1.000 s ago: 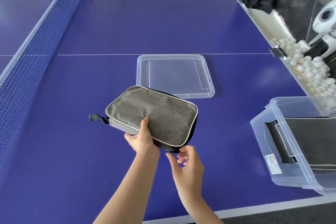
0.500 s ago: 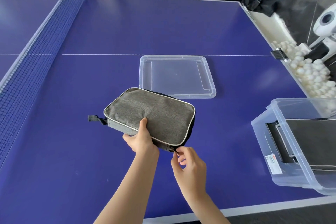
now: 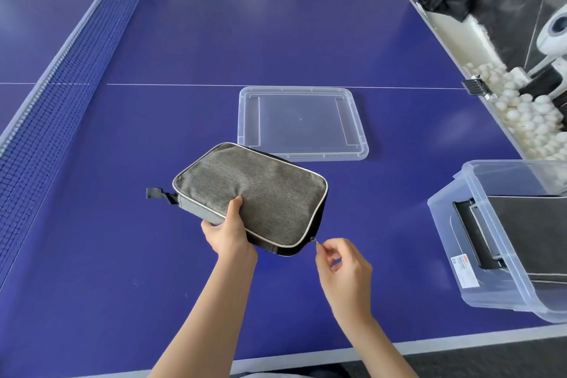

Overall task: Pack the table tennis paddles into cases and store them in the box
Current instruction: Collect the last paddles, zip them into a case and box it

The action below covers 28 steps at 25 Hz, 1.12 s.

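Near the front edge of the blue desk, the grey paddle case is held tilted over the surface, well apart from the clear box at the right. The left hand grips the case's near long side, with the thumb on the fabric top and the other fingers curled under. The right hand pinches the small zipper pull at the case's near right corner, its remaining fingers loosely bent. No paddle shows outside, so this case is probably loaded. How much of the zip is closed cannot be told, since the far side is hidden. Another dark case already lies inside the box, so I judge one to be stored. The box's lid lies flat on the desk just beyond the grey case. What seems left is finishing the zip, setting this case in the box, and perhaps fitting the lid.
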Tool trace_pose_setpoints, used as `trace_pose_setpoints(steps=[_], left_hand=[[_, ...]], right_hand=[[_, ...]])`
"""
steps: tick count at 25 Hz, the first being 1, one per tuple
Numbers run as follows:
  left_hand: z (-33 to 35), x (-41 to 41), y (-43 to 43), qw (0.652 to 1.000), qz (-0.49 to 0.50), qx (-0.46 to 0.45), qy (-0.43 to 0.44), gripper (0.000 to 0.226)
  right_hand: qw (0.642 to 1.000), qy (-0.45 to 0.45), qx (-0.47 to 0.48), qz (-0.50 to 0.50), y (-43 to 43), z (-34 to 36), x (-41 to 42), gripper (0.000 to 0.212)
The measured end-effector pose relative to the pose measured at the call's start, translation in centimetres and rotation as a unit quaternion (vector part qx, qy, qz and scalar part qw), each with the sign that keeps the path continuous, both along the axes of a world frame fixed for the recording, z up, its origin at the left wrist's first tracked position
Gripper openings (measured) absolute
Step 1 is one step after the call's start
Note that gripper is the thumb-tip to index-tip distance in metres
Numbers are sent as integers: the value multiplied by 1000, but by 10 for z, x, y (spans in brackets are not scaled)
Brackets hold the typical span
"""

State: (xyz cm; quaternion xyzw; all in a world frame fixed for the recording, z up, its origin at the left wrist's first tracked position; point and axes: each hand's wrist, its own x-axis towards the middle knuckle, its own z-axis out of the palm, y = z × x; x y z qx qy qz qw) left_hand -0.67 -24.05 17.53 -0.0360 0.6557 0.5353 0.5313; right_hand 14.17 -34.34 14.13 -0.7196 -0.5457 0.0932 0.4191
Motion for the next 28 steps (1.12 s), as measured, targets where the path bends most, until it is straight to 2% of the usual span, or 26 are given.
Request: trace_pose_setpoints(steps=[4, 7, 14, 20, 22, 25, 28], left_hand=[[0, -6, -5, 998, -54, 18, -6, 33], [2, -15, -8, 994, -101, 42, -14, 35], [4, -40, -18, 973, -214, 82, -24, 45], [3, -55, -25, 945, -302, 123, -2, 53], [1, -60, -26, 933, -333, 135, 5, 62], [0, -67, -29, 908, -390, 149, 13, 73], [0, -75, -31, 877, -452, 159, 22, 73]], right_hand=[[998, 28, -28, -39, 17, 1, 21, 16], [993, 86, -41, -68, 31, 7, 40, 14], [981, 173, -87, -16, 40, 22, 53, 15], [975, 198, -97, 25, 42, 22, 50, 15], [976, 194, -96, 35, 44, 24, 47, 14], [973, 201, -107, 43, 50, 27, 46, 14], [968, 218, -120, 42, 56, 31, 48, 14]])
